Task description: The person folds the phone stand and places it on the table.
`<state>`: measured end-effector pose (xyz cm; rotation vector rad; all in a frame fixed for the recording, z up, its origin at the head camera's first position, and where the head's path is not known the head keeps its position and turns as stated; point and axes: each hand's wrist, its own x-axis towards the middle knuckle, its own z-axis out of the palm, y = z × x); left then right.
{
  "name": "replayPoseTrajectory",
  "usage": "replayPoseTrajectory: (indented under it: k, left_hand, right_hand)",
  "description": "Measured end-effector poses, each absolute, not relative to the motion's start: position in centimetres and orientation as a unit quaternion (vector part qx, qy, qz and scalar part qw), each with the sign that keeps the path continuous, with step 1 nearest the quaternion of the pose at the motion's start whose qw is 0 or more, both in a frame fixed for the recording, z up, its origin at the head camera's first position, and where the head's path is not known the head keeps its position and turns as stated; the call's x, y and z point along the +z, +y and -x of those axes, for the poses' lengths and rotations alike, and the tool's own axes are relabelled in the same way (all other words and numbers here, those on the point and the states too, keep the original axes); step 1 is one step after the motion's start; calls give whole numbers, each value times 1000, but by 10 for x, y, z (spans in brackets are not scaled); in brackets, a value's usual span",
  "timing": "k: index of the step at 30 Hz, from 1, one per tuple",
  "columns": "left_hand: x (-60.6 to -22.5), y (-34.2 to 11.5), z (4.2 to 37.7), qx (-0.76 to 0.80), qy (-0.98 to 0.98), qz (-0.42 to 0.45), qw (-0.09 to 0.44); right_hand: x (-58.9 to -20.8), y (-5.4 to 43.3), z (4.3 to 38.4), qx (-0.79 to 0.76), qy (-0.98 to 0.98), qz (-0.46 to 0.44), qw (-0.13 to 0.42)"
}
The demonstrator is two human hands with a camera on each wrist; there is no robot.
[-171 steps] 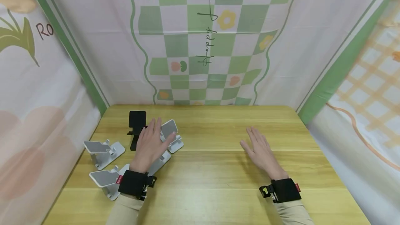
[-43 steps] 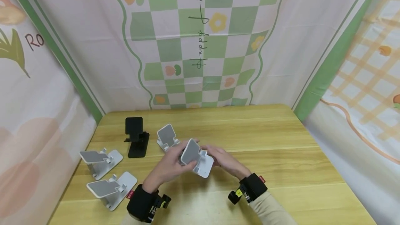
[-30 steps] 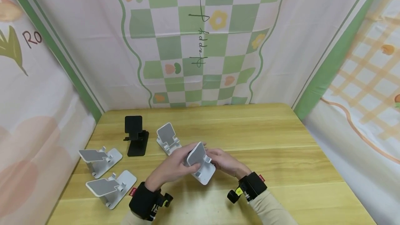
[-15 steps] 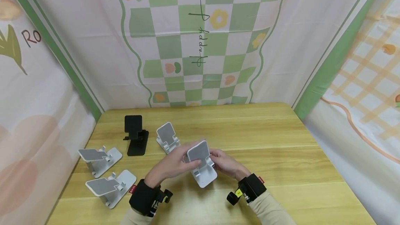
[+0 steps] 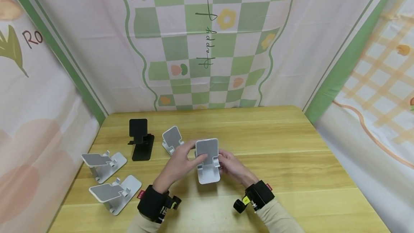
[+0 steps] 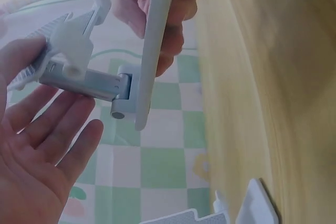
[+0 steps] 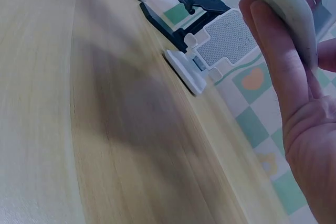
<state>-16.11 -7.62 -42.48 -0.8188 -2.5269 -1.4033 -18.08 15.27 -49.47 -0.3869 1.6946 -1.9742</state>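
Observation:
A white phone stand with a grey pad is held above the table in both hands. My left hand pinches its upper plate, thumb on the grey pad and fingers behind. In the left wrist view, the left fingers lie under the metal hinge arm. My right hand grips the base from the right side; the left wrist view shows its fingers around the base plate. In the right wrist view, the base rests against the fingers of the right hand.
A second white stand sits just behind the left hand. Further left are a black stand and two white stands, one farther back and one nearer. The wooden table ends at a patterned cloth.
At first both hands were spread apart above the table, with the stand under the left one. Since then the stand was lifted to the middle and turned until its pad faces me.

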Motion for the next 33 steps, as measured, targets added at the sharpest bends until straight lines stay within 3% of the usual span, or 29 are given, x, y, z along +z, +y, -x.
replayPoseTrajectory:
  k: [20,33]
  left_hand:
    - [-438,-73,168,-530,-811,248,13]
    - [-440,-72,169,-529,-806,267,18]
  right_hand:
    - [-499,154,180,-746,595,149,259]
    - [-500,155,180,-755,581,153,261]
